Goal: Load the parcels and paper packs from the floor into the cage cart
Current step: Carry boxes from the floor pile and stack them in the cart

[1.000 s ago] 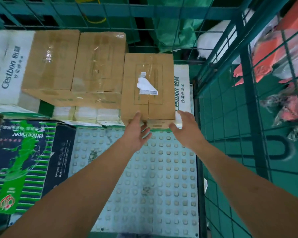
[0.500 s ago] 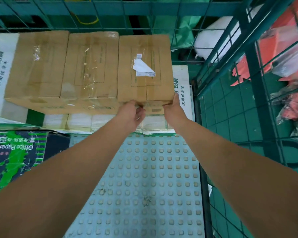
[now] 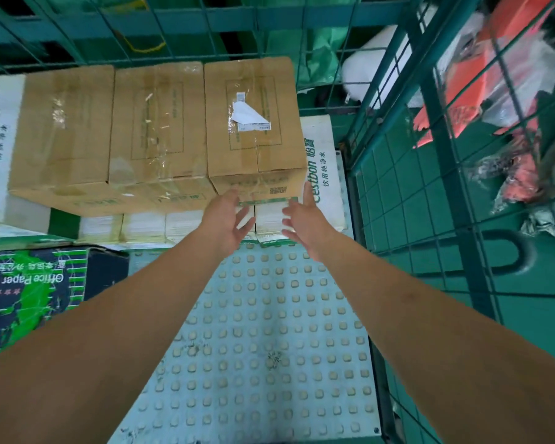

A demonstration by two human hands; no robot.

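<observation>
Head view: green wire-mesh cage cart [image 3: 394, 129] with pale blue studded floor panel [image 3: 263, 347]. Beyond the fingertips, three brown taped cardboard parcels [image 3: 161, 133] sit side by side on white paper packs [image 3: 148, 225]. Rightmost brown parcel with torn white label [image 3: 253, 129] lies just ahead of both hands. Left hand [image 3: 226, 219] and right hand [image 3: 305, 221]: fingers spread and straight, holding nothing, just short of its near face.
</observation>
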